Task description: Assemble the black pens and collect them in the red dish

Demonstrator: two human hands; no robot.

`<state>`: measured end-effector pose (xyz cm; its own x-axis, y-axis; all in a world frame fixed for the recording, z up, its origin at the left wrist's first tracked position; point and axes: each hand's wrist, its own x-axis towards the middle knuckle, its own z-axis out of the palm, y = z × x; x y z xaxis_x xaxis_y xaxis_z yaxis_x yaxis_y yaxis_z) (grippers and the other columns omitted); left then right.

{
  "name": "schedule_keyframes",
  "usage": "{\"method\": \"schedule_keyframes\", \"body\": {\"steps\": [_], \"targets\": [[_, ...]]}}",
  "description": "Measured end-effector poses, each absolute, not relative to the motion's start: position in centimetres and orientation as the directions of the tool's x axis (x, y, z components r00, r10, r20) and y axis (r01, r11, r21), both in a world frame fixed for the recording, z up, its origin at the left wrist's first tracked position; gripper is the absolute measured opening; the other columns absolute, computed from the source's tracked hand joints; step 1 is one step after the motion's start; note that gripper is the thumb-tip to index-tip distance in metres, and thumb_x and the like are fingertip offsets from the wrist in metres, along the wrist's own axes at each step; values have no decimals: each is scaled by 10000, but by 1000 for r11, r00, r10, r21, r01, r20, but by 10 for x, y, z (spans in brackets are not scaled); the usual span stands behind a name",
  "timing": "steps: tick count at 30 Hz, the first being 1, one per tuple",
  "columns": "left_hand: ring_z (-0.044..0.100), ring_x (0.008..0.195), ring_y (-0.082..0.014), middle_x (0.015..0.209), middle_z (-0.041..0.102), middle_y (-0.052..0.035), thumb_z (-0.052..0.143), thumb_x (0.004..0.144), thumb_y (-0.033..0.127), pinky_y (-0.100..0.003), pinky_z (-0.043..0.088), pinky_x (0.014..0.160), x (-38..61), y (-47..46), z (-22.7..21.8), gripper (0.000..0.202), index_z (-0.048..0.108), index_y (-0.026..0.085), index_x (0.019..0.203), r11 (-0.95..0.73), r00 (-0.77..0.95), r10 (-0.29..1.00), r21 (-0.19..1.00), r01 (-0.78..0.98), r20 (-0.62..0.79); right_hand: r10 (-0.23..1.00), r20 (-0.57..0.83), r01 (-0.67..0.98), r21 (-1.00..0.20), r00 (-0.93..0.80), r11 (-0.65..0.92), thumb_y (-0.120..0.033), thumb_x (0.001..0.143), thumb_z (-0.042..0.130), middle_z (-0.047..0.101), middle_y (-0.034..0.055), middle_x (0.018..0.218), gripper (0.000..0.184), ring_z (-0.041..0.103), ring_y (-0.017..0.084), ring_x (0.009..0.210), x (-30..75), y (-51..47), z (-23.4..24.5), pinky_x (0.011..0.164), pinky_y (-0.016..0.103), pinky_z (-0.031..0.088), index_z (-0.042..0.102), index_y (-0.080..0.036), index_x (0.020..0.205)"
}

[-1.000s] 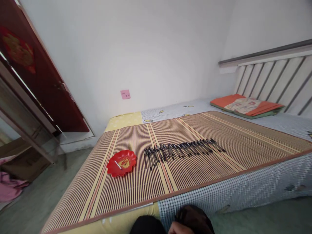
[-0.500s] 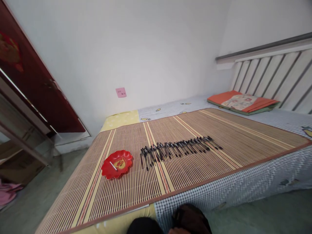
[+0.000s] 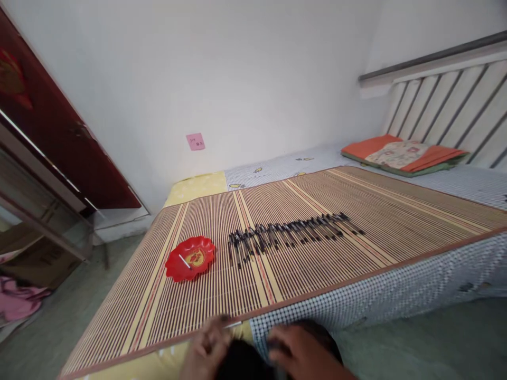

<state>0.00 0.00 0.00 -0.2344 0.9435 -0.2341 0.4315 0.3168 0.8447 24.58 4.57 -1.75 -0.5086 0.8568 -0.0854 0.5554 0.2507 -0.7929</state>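
My left hand (image 3: 208, 345) is at the near edge of the mat, over the knees, its fingers curled and smeared by motion. My right hand (image 3: 299, 351) is over the right knee, fingers bent and blurred as well; whether either hand holds anything is unclear. Farther in, beyond both hands, a row of many dark pens (image 3: 291, 232) lies side by side on the striped bamboo mat (image 3: 317, 274). Left of the pens is a red scalloped plate (image 3: 206, 248) with a gold design. One slim white stick-like item (image 3: 184, 262) rests in it.
A folded orange and green cloth (image 3: 428, 163) lies at the bed's far right, near a white slatted headboard (image 3: 443, 108). A pink note (image 3: 195, 141) is stuck on the wall. On the left are a dark red door (image 3: 75, 148), a cardboard box (image 3: 43, 264) and pink cloth (image 3: 19, 298).
Both hands have risen into view at the bottom; before, only a bit of one showed by the knees. The view has shifted slightly. Pens and plate stay in place.
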Motion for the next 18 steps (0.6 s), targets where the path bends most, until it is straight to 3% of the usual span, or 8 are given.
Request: {"method": "schedule_keyframes", "body": {"steps": [2, 4, 6, 9, 11, 13, 15, 18], "targets": [[502, 598, -123, 661, 488, 65, 630, 862, 542, -224, 422, 576, -11, 5, 34, 698, 473, 202, 1451, 192, -371, 926, 936, 296, -73, 942, 73, 529, -812, -327, 246, -378, 956, 492, 732, 59, 942, 392, 686, 207, 888, 264, 55, 9, 830, 312, 523, 652, -213, 1274], [430, 558, -111, 647, 418, 87, 688, 814, 535, -216, 379, 548, -12, 3, 68, 854, 366, 193, 1527, 63, -432, 896, 931, 359, 106, 948, 293, 558, -769, -129, 313, -403, 982, 459, 649, 5, 709, 468, 613, 169, 629, 281, 67, 37, 645, 275, 510, 580, -156, 1361], [437, 560, -119, 645, 413, 86, 670, 835, 516, -234, 406, 581, -2, 0, 94, 863, 321, 195, 1557, 16, -466, 844, 857, 515, 265, 824, 565, 603, -670, 35, 433, -368, 985, 483, 620, 2, 742, 488, 575, 149, 613, 292, 73, 63, 629, 262, 497, 528, -145, 1417], [494, 603, -155, 705, 493, 55, 605, 879, 527, -287, 465, 645, 17, 4, 101, 868, 233, 197, 1590, -26, -384, 802, 668, 744, 458, 642, 764, 627, -531, 63, 570, -262, 1003, 427, 629, 60, 956, 532, 606, 167, 801, 298, 72, 83, 768, 298, 514, 391, -173, 1526], [564, 688, -193, 802, 584, 2, 530, 924, 525, -334, 495, 709, 25, 17, 87, 806, 226, 193, 1592, -5, -303, 833, 554, 833, 464, 621, 784, 622, -490, 8, 611, -260, 1012, 371, 617, 105, 1081, 567, 605, 201, 919, 295, 76, 77, 834, 349, 516, 305, -168, 1568], [633, 814, -235, 938, 667, -71, 437, 976, 473, -370, 506, 776, 27, 37, 62, 694, 255, 189, 1582, 49, -235, 907, 465, 884, 350, 681, 729, 646, -488, -68, 587, -298, 1022, 333, 609, 147, 1188, 579, 596, 248, 1038, 289, 89, 54, 888, 411, 515, 268, -155, 1579], [670, 907, -266, 1043, 707, -127, 421, 986, 432, -382, 503, 820, 26, 56, 34, 651, 289, 170, 1566, 118, -198, 962, 367, 923, 188, 778, 619, 714, -495, -110, 495, -332, 1032, 310, 611, 165, 1244, 565, 569, 289, 1155, 281, 107, 19, 958, 476, 494, 292, -155, 1568], [693, 957, -294, 1114, 726, -181, 429, 981, 420, -387, 505, 842, 20, 75, -2, 609, 388, 132, 1516, 149, -183, 980, 313, 938, 81, 858, 504, 777, -499, -99, 383, -393, 1037, 284, 636, 175, 1236, 548, 565, 315, 1209, 271, 131, -36, 997, 505, 481, 398, -145, 1512]]}}
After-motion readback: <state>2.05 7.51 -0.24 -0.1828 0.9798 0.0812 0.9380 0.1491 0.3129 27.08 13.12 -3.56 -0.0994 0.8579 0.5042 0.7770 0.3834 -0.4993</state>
